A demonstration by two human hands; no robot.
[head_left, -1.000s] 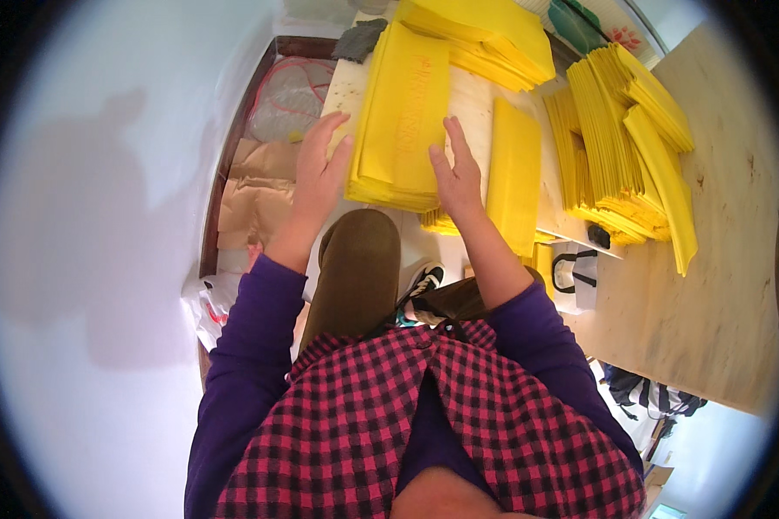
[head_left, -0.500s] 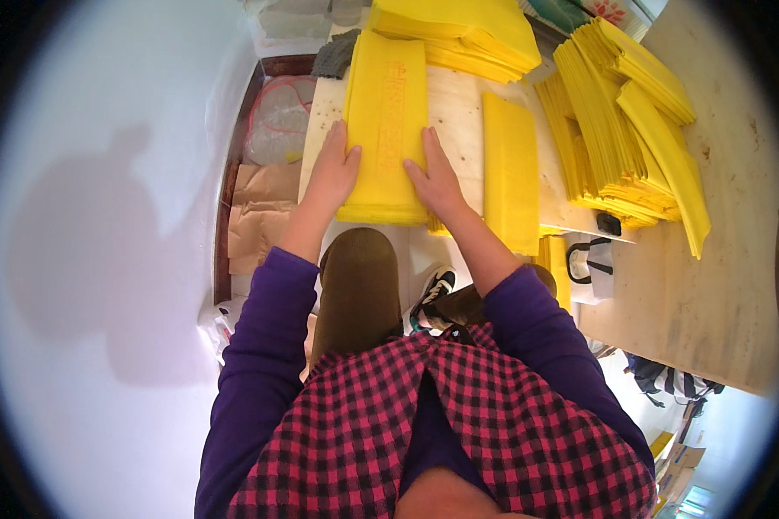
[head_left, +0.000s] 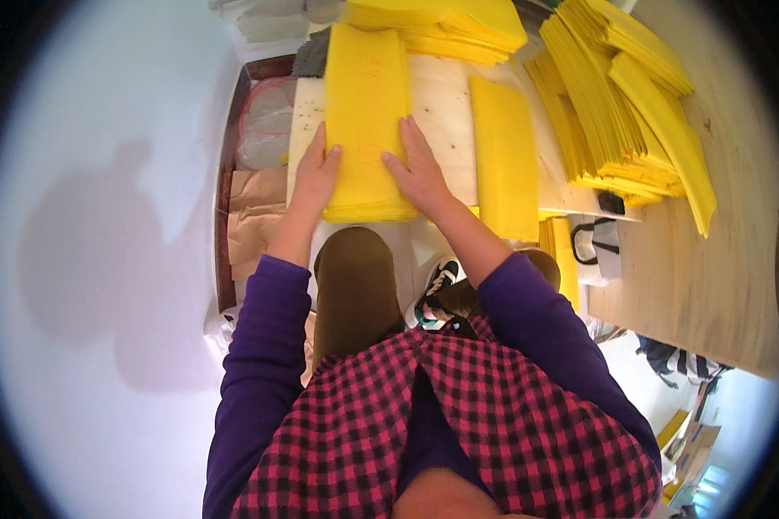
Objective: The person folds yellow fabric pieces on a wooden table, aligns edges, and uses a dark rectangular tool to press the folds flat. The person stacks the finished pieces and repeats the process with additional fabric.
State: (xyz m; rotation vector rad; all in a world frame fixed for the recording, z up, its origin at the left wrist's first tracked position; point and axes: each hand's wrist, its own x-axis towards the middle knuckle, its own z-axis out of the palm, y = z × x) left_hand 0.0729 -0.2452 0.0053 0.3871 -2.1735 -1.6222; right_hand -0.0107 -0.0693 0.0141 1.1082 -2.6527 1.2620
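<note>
1. Stack of folded yellow sheets (head_left: 368,104): lies lengthwise on the left part of the pale wooden table (head_left: 441,108), near end at the table edge, close to the knee (head_left: 355,264). Faint reddish marking on top.
2. Left hand (head_left: 317,177): fingers extended, flat along the stack's left side, thumb by the top edge. Right hand (head_left: 417,169): fingers extended on the right side, thumb lying over the top. Stack sits between the two; neither fist closed.
3. Handling, my guess from here: matte, felt-like cloth; each sheet light and floppy, the bundle firmer and with some heft. Not fragile. Layers could slide on each other if squeezed unevenly.
4. Best hold, I'd say: both long sides at once, palms flat, thumbs on top, fingers low enough to catch the bottom layers.
5. Can't make out: what the fingertips do low on the sides; pressure; sheet count, as layers blur at the near end; the marking's detail.
6. Cut off or covered: the back yellow pile (head_left: 446,30) runs out of the top; the fanned yellow pile (head_left: 593,104) overlaps itself, so its lower folds are hidden.
</note>
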